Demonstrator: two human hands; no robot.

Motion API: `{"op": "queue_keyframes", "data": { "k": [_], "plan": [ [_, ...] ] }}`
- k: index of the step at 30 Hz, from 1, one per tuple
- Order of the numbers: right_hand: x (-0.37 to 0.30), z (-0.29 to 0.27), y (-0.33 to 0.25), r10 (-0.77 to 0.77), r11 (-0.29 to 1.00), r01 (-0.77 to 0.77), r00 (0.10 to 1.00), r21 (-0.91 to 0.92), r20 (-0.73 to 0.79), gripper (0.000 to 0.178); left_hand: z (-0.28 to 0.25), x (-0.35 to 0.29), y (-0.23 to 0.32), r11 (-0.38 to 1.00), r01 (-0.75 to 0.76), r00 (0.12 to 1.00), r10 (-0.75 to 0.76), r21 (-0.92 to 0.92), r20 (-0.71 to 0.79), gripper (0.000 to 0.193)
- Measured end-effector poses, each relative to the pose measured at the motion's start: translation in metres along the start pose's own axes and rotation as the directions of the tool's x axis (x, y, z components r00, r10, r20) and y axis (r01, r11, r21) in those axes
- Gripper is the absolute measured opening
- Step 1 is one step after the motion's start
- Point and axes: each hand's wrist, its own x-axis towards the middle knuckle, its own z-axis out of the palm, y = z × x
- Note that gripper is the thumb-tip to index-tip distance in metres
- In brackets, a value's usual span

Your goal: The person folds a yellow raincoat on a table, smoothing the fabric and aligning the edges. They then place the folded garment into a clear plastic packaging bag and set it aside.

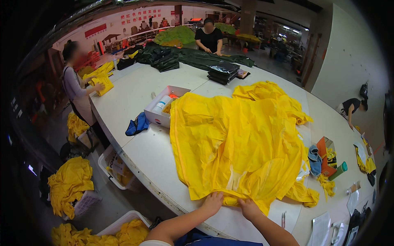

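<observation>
A yellow rain jacket (230,143) lies spread over the white table before me, creased, with one sleeve out at the lower right and another bunched part at the far side. At its near edge, my left hand (213,203) is closed on the hem, fingers curled over the fabric. Just to the right, my right hand (249,208) pinches the same hem, which is drawn together between the two hands. The fingertips are partly hidden in the cloth.
A white box (160,117) with a bottle stands left of the jacket, beside a blue cloth (137,124). Black packets (223,72) lie beyond. An orange box (327,156) and green tumbler (339,171) are at right. Baskets of yellow garments stand below left. Co-workers handle cloth around the table.
</observation>
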Motion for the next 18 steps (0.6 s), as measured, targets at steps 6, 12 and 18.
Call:
{"op": "queue_keyframes", "data": {
  "k": [6,12,18],
  "plan": [
    [-0.008,-0.010,-0.003,-0.220,0.958,0.162,0.944,-0.236,-0.247,0.040,-0.023,0.011,-0.011,0.992,0.000,0.987,0.021,-0.129,0.161,0.027],
    [-0.019,-0.031,-0.017,-0.134,0.969,0.116,0.989,-0.220,-0.069,0.028,-0.058,0.002,-0.016,0.983,-0.108,0.994,0.108,-0.150,-0.012,0.021],
    [-0.038,0.001,-0.029,-0.294,0.939,0.254,0.942,-0.231,-0.162,0.019,-0.033,-0.028,-0.030,0.966,-0.106,0.931,0.179,-0.235,0.318,0.018]
  ]
}}
